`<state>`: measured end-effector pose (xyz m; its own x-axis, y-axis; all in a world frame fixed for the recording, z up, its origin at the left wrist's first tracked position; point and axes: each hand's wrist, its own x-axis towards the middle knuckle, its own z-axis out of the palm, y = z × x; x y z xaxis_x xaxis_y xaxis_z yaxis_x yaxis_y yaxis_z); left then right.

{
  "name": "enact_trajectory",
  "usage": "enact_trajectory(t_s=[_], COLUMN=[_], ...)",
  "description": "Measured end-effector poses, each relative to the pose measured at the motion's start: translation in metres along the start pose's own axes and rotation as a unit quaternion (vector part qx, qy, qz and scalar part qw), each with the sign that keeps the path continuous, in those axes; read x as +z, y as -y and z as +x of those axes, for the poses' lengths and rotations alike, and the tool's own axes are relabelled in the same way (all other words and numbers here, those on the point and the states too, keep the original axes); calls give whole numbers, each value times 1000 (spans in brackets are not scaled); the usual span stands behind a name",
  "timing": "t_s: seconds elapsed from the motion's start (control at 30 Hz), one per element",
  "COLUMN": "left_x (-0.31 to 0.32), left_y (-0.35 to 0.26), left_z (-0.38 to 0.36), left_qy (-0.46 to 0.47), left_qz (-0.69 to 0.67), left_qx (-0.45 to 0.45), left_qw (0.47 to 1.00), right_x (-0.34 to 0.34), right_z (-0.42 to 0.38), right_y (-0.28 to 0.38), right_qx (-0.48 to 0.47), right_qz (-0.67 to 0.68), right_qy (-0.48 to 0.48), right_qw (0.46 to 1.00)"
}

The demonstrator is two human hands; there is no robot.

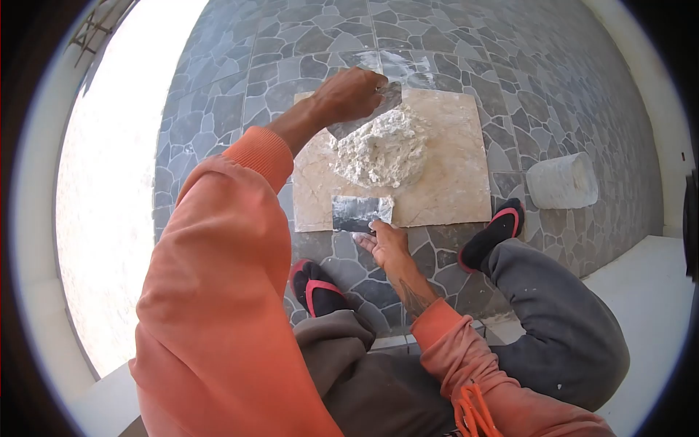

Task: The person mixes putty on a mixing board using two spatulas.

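A heap of white, lumpy plaster-like paste (382, 149) lies on a beige board (451, 160). My left hand (348, 95) is closed round a wide metal scraper (368, 116), its blade slanting down against the far left side of the heap. Nearer to me, my right hand (386, 244) grips a second flat scraper (353, 213) between thumb and fingers. White paste smears that dark blade, which is held at the board's near edge, just below the heap. Some white residue shows on the fingertips of my right hand.
A whitish plastic bucket (562, 182) lies on its side to the right of the board. My feet in dark socks and red-strapped sandals (320, 291) stand near the board's front corners. Grey stone-patterned tiles (291, 44) cover the floor, with white smears beyond the board.
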<state>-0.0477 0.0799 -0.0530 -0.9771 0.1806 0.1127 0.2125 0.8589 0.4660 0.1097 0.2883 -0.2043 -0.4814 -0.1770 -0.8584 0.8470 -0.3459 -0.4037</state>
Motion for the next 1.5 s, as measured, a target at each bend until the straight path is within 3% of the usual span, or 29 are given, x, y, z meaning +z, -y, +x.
enact_trajectory(t_s=[0.27, 0.5, 0.77, 0.97, 1.3, 1.5], left_x=[-24, -45, -62, -55, -9, 14], left_y=[-20, -22, -23, -26, -50, -47], left_z=[-16, -27, -33, -24, -11, 8], left_qy=[-25, -47, -22, -12, 128, 87], left_qz=[-13, 16, 3, 11, 50, 51], left_qx=[17, 19, -41, -13, 43, 59], left_qw=[999, 999, 999, 1000, 990, 993], right_x=[93, 96, 91, 88, 84, 66], right_z=[25, 45, 17, -7, -23, -18], right_y=[-32, -34, -9, 34, 101, 134], right_qx=[8, -15, -58, -102, -135, -200], right_qz=[212, 356, 283, 204, 51, -60], right_qy=[-85, 82, 102, 109, 85, 124], right_qw=[974, 931, 952, 967, 986, 970])
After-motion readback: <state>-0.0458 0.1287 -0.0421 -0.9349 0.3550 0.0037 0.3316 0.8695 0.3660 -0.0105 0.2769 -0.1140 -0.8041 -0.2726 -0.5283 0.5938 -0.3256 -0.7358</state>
